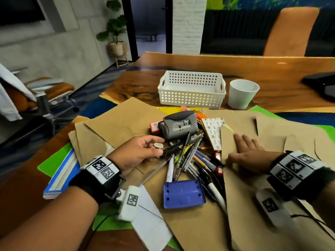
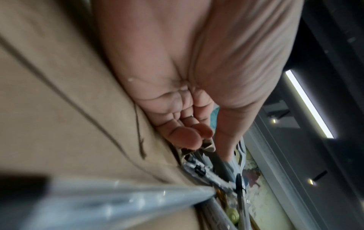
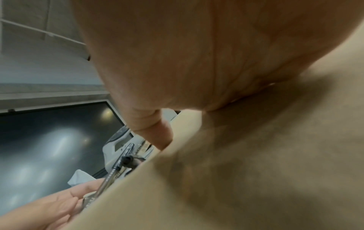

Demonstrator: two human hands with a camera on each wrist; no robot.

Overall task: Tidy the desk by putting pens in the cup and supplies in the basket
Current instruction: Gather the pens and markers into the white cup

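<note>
A heap of pens point(image 1: 188, 156) lies mid-desk on brown paper, below a grey hole punch point(image 1: 179, 125). My left hand point(image 1: 156, 148) sits at the heap's left edge with fingers curled, and pinches a small white eraser point(image 1: 159, 145) between fingers and thumb; the left wrist view shows the curled fingertips point(image 2: 189, 138) over the pens. My right hand point(image 1: 244, 142) lies flat with straight fingers on a brown envelope point(image 1: 241, 196) right of the heap, the thumb point(image 3: 161, 137) at the paper's edge. The white perforated basket point(image 1: 192, 101) and white cup point(image 1: 241, 98) stand empty at the back.
A blue plastic box point(image 1: 184, 193) lies in front of the pens. A red box point(image 1: 154, 126) and a white printed sheet point(image 1: 213, 133) flank the punch. More brown envelopes, green folders and a blue-edged book point(image 1: 59, 174) cover the near desk. A dark object point(image 1: 322, 86) sits far right.
</note>
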